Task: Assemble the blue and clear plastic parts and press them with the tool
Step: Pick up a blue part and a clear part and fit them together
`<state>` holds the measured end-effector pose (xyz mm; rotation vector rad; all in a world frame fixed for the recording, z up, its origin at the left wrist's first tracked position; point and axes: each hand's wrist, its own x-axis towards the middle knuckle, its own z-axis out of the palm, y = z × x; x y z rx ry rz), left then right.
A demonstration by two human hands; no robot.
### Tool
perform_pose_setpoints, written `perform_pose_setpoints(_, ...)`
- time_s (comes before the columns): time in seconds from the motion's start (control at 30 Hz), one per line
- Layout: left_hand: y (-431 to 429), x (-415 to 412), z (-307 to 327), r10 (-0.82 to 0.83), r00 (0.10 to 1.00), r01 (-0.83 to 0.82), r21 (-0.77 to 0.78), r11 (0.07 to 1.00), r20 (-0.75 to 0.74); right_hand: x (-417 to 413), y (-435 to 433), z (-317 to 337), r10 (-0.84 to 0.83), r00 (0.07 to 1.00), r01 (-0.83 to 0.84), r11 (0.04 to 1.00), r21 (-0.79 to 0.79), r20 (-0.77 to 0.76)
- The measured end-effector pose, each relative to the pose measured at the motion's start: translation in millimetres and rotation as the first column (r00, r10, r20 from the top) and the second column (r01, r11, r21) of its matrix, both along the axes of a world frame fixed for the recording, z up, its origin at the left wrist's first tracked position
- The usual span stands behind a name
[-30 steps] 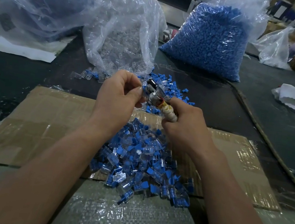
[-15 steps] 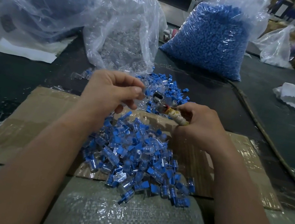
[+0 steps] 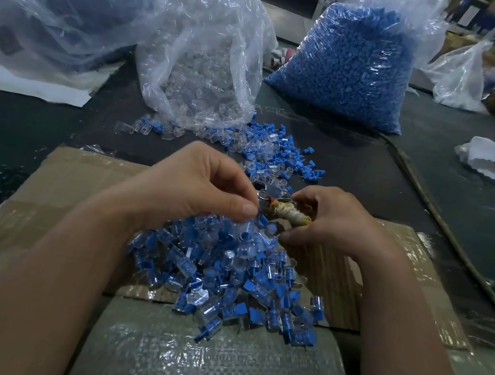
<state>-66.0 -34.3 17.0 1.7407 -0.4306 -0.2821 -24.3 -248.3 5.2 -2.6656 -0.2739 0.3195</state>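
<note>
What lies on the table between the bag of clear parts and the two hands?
In the head view, loose blue and clear parts lie scattered there on the dark table.

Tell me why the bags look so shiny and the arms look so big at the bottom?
Head view: light glints off the crinkled clear bag and the bag of blue parts as white streaks; same head view, the wide-angle lens stretches things near the edges, so the forearms swell.

The scene is dimly, coolly lit; glare is caught on the plastic bags (image 3: 207,54) beyond the left grip (image 3: 188,188), and the frame's edges are bowed and softened.
</note>
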Motion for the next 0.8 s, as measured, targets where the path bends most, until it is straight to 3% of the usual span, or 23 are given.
perform_pose_setpoints(0.23,5.5,8.7,-3.5,0.387,0.922,-0.386,-0.13,0.913,-0.012,2.2,-4.8,-0.2,-0.027,0.999,0.026,1.0,-0.012,-0.027)
perform_pose_setpoints(0.4,8.3,18.2,-12.7,0.556,0.83,-0.555,-0.138,0.82,-0.031,0.4,-7.2,1.2,-0.002,0.998,0.0,0.999,-0.036,-0.059)
perform_pose_setpoints(0.63,10.0,32.6,-22.9,0.592,0.789,-0.611,0.113,0.784,0.163,2.6,-11.5,0.1,-0.021,0.997,0.021,1.0,-0.01,-0.08)
perform_pose_setpoints(0.8,2.7,58.6,-10.9,0.467,0.826,-0.558,0.347,0.754,0.316,5.7,-12.0,-1.7,-0.036,0.998,0.037,0.999,0.025,-0.061)
